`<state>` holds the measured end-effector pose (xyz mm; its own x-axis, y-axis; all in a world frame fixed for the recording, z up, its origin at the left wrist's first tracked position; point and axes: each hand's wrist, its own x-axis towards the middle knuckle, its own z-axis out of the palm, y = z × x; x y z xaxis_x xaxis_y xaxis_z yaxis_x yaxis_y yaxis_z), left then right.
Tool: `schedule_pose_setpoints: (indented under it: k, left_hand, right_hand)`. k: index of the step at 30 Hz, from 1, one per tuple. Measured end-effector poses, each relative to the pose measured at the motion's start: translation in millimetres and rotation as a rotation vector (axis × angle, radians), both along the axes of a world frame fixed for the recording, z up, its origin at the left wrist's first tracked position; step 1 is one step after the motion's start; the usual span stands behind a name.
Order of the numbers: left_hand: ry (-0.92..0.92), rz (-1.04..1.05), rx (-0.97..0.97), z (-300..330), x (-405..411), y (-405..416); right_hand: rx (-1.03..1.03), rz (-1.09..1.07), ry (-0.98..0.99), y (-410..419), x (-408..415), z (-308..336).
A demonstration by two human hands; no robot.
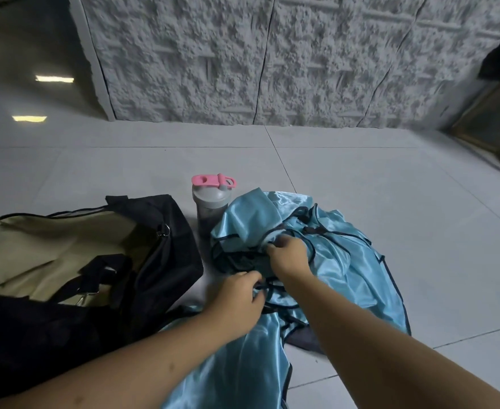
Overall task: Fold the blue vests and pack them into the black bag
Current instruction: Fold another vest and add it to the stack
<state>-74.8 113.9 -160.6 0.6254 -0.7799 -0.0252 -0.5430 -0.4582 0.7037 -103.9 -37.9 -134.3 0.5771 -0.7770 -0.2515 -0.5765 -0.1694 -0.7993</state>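
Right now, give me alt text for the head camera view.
Both hands, left hand and right hand, grip a heap of blue vests on the tiled floor. An open black bag lies left; a pink-lidded bottle stands behind.

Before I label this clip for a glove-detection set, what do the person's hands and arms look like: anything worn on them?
Both arms are bare as far as the head view shows: no sleeves reach the forearms. The left hand and the right hand carry no gloves, and no watch, bracelet or ring shows on the sides turned to the camera. The picture is slightly blurred, so small marks cannot be ruled out.
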Motion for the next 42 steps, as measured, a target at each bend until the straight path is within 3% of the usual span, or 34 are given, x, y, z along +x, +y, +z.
schedule_pose_setpoints:
  k: [4, 8, 11, 16, 20, 25, 32, 36, 42]
  left_hand:
    - [0.049, 0.072, -0.093, 14.5, 6.9, -13.1]
    - [0.040, 0.162, -0.265, 47.1, 16.3, -26.2]
    - [0.068, 0.177, -0.405, 88.1, 19.5, -27.3]
    - [0.104, 0.027, -0.397, 141.5, 33.6, -20.3]
    - [0.226, 0.078, -0.447, 182.7, 46.7, -8.3]
    - [0.403, 0.027, -0.514, 243.7, 59.7, 12.4]
    - [0.281, -0.101, -0.436, 301.0, 64.6, 36.1]
    - [0.266, -0.088, -0.439, 320.6, 56.6, 38.5]
    - [0.272, -0.035, -0.531, 340.0, 52.9, 42.5]
  right_hand:
    - [0.141, 0.031, -0.331, 17.6, -10.6, 32.0]
    - [0.112, 0.073, -0.432, 25.6, -18.3, 87.3]
    - [0.084, 0.136, -0.448, 31.4, -25.3, 124.6]
    - [0.040, 0.235, -0.485, 34.4, -35.4, 169.3]
    - [0.109, 0.134, -0.551, 27.0, -44.9, 191.9]
    - [0.181, 0.205, -0.395, 33.8, -55.2, 194.8]
    - [-0.037, 0.374, -0.576, 73.4, -42.2, 226.4]
    - [-0.021, 0.432, -0.699, 81.7, -34.3, 268.1]
    - [0.093, 0.422, -0.707, 79.4, -46.6, 307.9]
